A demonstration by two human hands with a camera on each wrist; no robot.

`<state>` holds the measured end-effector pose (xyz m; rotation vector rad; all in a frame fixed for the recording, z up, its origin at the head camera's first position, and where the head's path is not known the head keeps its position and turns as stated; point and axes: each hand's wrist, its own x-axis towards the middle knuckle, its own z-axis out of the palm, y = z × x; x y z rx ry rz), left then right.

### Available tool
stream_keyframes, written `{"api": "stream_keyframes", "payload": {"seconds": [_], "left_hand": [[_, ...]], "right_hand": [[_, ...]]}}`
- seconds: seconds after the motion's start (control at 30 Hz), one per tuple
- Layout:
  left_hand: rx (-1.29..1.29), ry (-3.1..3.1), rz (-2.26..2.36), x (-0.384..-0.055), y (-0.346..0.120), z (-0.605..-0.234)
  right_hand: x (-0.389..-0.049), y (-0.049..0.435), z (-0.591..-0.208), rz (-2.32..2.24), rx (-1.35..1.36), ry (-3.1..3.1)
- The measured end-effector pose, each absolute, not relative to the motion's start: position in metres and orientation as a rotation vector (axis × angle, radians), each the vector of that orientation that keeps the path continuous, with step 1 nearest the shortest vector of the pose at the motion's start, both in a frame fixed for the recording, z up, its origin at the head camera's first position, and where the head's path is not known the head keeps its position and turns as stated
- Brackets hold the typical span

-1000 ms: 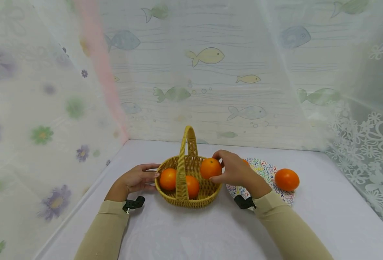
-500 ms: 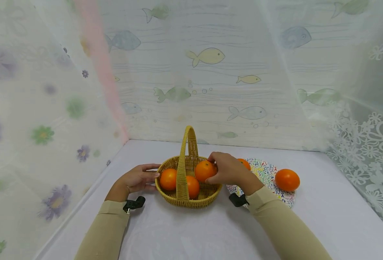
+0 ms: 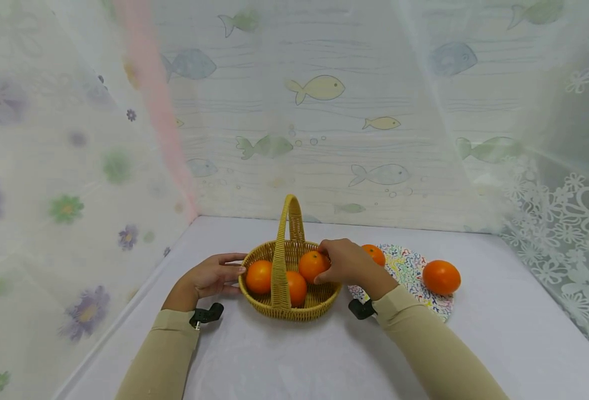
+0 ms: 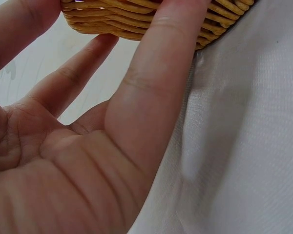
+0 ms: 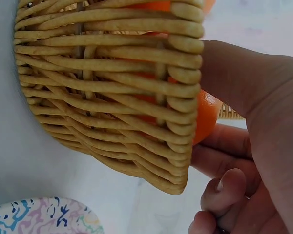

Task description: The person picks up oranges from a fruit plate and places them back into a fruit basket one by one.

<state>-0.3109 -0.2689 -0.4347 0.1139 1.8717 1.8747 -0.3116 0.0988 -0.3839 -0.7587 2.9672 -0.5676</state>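
Note:
A yellow wicker basket (image 3: 291, 313) with a tall arched handle stands on the table, and it holds several oranges. My right hand (image 3: 355, 266) grips one orange (image 3: 312, 265) inside the basket's right end, between thumb and fingers. Two other oranges lie in the basket: one at the left (image 3: 259, 276), one partly behind the handle (image 3: 296, 288). My left hand (image 3: 211, 276) touches the left end of the basket with mostly straight fingers. The left wrist view shows its thumb and fingertips against the woven wall (image 4: 112, 19). In the right wrist view the gripped orange (image 5: 206, 117) shows past the rim.
Right of the basket lies a plate (image 3: 406, 269) with a colourful squiggle pattern. One orange (image 3: 374, 254) is at its left, partly behind my right hand, and another (image 3: 441, 277) at its right edge. A fish-patterned curtain (image 3: 324, 166) hangs behind the white table (image 3: 274, 361).
My right hand has moved left and slightly down, carrying the orange deeper into the basket. More of the orange at the plate's left shows now. The left hand and basket have stayed put.

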Motion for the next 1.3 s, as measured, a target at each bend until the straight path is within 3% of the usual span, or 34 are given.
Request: {"api": "stream_keyframes", "payload": {"seconds": [0.8, 1.3], "left_hand": [[0.118, 1.872, 1.865, -0.313, -0.268, -0.436], [0.112, 1.882, 1.862, -0.313, -0.27, -0.437]], "right_hand": [[-0.313, 0.102, -0.395, -0.573, -0.811, 2.98], [-0.306, 0.122, -0.378, -0.799, -0.777, 2.999]]}}
